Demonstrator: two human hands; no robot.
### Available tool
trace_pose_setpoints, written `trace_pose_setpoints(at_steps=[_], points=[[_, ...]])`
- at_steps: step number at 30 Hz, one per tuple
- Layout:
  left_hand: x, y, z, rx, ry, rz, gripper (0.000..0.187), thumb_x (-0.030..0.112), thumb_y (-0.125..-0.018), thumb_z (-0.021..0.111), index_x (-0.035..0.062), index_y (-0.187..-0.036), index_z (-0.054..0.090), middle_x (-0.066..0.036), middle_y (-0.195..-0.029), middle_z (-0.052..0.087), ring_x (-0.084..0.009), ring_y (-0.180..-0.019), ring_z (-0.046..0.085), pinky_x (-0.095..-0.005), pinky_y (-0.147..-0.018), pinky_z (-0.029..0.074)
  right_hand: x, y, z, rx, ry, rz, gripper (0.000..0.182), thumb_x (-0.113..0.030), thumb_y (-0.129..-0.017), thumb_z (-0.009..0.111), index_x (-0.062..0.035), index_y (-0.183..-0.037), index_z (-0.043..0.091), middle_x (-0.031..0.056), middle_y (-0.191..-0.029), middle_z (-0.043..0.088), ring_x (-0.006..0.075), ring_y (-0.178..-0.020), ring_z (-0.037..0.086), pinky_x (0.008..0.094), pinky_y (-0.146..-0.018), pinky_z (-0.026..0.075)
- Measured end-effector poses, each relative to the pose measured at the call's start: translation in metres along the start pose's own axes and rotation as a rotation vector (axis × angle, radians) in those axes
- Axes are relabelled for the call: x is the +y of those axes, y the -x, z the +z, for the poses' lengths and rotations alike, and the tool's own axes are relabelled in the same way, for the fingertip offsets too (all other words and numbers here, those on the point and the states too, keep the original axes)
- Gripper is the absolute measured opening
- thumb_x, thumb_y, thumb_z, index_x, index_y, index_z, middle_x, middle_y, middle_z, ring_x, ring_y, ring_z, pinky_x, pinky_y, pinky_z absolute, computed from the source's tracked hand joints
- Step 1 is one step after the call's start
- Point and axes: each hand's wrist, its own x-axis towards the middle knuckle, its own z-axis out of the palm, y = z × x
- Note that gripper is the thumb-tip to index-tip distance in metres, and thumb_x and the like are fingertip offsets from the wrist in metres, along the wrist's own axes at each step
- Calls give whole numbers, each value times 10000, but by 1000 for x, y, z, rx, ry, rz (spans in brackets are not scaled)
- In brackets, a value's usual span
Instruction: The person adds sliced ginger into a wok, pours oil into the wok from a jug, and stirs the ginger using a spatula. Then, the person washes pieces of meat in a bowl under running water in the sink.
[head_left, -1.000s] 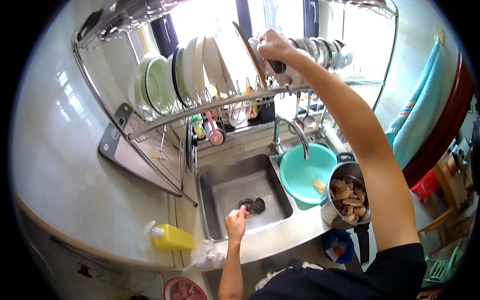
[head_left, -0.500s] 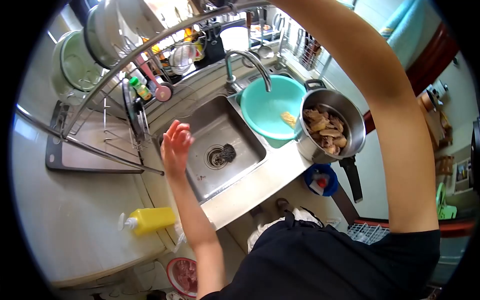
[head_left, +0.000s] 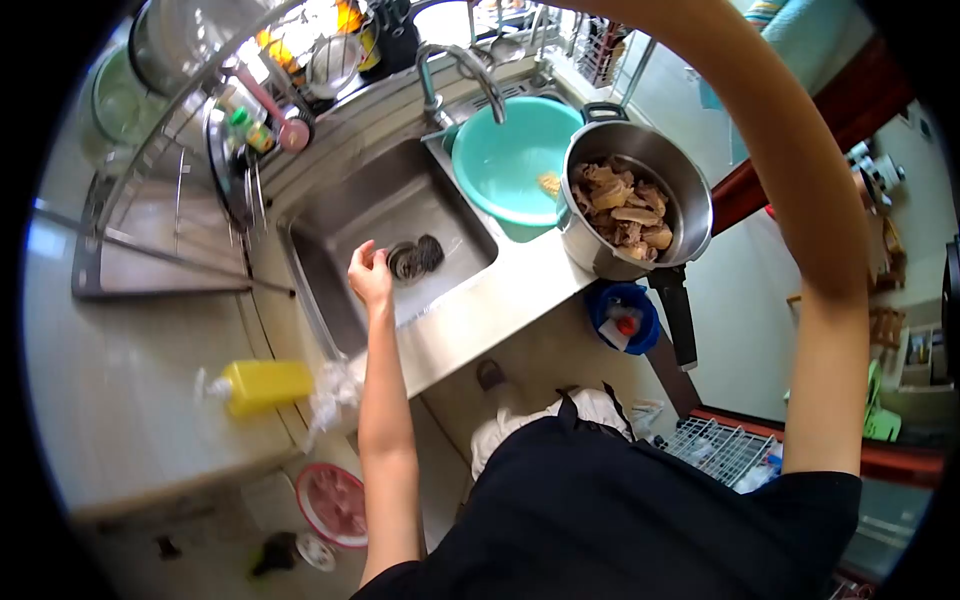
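My left hand [head_left: 371, 276] hovers over the steel sink [head_left: 335, 215], its fingers loosely bent and apart, with nothing visible in them. Just right of it, a dark scouring pad [head_left: 429, 253] lies by the drain strainer [head_left: 404, 262]. My right arm reaches up past the top edge, so that hand is out of sight. A pressure cooker pot [head_left: 693, 205] holding pieces of cooked meat [head_left: 628, 212] stands at the counter's right end. Beside it, a turquoise basin [head_left: 505, 160] contains a small yellowish piece [head_left: 549, 183]. The faucet [head_left: 462, 58] curves over the basin.
A wire dish rack [head_left: 178, 195] with plates and lids occupies the back left. Near the left counter edge lies a yellow pump bottle [head_left: 268, 386] beside a crumpled plastic bag [head_left: 335, 392]. Below are a red-rimmed bowl of meat [head_left: 333, 507] and a blue bin [head_left: 640, 335].
My left hand has come down from above the sink's left side to nearer the drain. The whole view has shifted, while my right arm stays raised.
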Motion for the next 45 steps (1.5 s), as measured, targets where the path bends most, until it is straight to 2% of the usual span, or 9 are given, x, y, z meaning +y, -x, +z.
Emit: trace_pose_setpoints(at_steps=[1,7,10,13,23,28,33,37,45], points=[[30,27,1,40,226,-272,248,18,-836,570,-29,-1080,569,-149,-988,639,-164,-805,647,-266,-705,502,-9,18,-19,-40,16,38,271,-167,-822,538,11,-992,651,192,-842,638,311,-776,610,419,-752,471],[73,246,40,315,593,-470,157,65,-940,408,62,-868,547,-7,-663,518,-68,-537,481,-196,-429,356,2,158,-126,-42,-106,225,233,-69,-869,523,46,-1049,614,144,-941,658,190,-882,622,330,-847,467],[28,304,74,370,796,-1029,185,26,-911,370,39,-918,555,-77,-738,571,-177,-646,591,-271,-513,476,34,255,-173,87,-187,344,210,-65,-932,477,23,-1052,626,120,-1033,647,174,-922,604,322,-929,456],[-31,277,104,596,1175,-1035,210,8,-898,373,-8,-988,562,-160,-938,611,-290,-823,628,-408,-698,550,33,343,-193,263,-305,691,212,-101,-934,470,-6,-1037,628,93,-927,639,153,-825,591,308,-872,474],[-73,254,146,636,1510,-1034,299,-83,-701,391,28,-907,578,-140,-922,612,-305,-858,580,-489,-810,504,-81,571,-163,-837,-532,1180,178,-120,-865,561,33,-895,648,109,-758,669,153,-718,635,291,-628,475],[-33,368,87,472,1216,-856,61,66,-815,472,66,-819,533,-57,-816,585,-187,-768,553,-345,-646,447,-132,639,-62,-1067,-874,1083,220,-146,-856,582,11,-998,644,153,-899,675,216,-786,664,293,-701,511],[-21,461,16,542,460,-681,253,285,-883,620,90,-798,483,50,-692,452,-51,-631,405,-222,-553,325,-191,627,114,-1087,-972,773,245,-190,-841,548,3,-961,640,185,-840,650,322,-730,629,376,-678,491],[-34,488,-26,602,-137,-503,352,210,-777,748,60,-790,429,39,-692,356,-74,-615,343,-234,-532,316,-225,657,296,-1010,-862,624,303,-195,-843,512,24,-1034,598,235,-921,623,365,-854,605,419,-761,475],[-56,509,-96,532,-117,-542,246,55,-757,691,61,-746,445,44,-645,413,-56,-608,347,-225,-565,321,-193,675,551,-1109,-188,378,563,-233,-784,628,-3,-1263,441,217,-1251,485,344,-1173,462,404,-1006,358]])
